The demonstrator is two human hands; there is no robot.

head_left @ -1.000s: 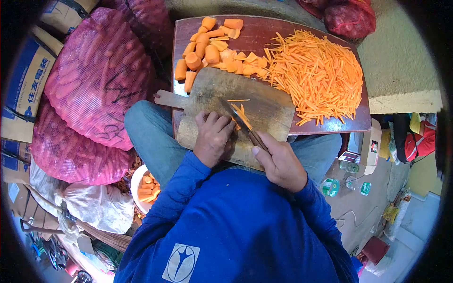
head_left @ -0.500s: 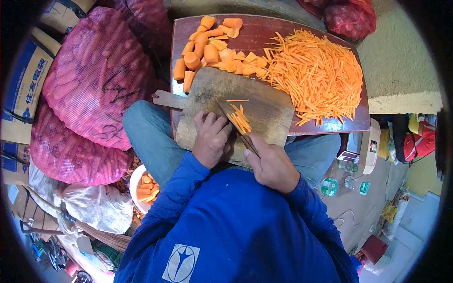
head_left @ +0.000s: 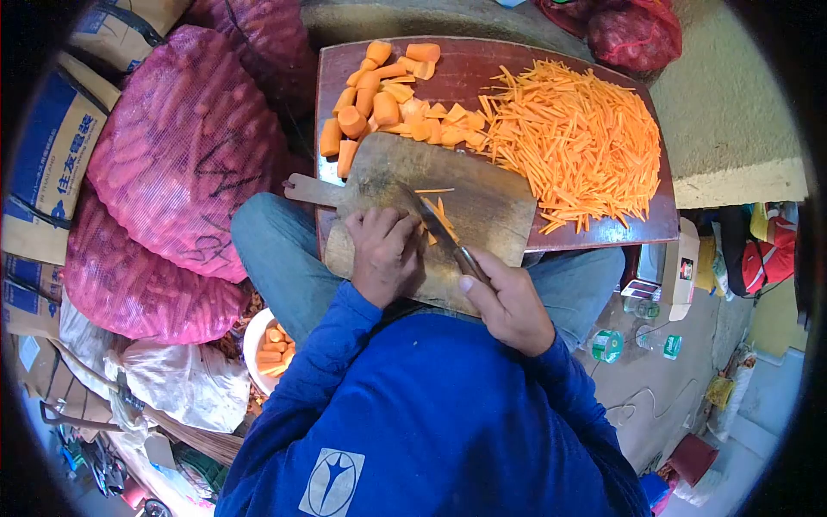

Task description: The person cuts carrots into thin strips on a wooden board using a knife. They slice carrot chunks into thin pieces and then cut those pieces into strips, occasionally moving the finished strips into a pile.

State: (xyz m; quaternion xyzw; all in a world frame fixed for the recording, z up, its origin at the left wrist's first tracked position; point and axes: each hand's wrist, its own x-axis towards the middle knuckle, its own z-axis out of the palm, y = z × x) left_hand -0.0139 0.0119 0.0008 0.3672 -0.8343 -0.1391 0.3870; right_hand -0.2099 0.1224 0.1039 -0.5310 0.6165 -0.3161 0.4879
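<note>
My right hand is closed around the handle of a knife, whose blade slants up and left over the wooden cutting board. Beside the blade, my left hand presses down on the board with bent fingers; what lies under them is mostly hidden. A few carrot strips show along the blade's edge, and one thin strip lies above them. Beyond the board are carrot chunks and a large heap of carrot sticks.
The board rests at the near edge of a red table. To the left are pink mesh sacks and a white bucket with carrots. Plastic bottles stand on the floor at right, and a red mesh bag sits behind.
The knife and my right hand have shifted slightly right and down. The blade now covers more of the carrot strips beside it. My left hand stays at nearly the same place on the board.
</note>
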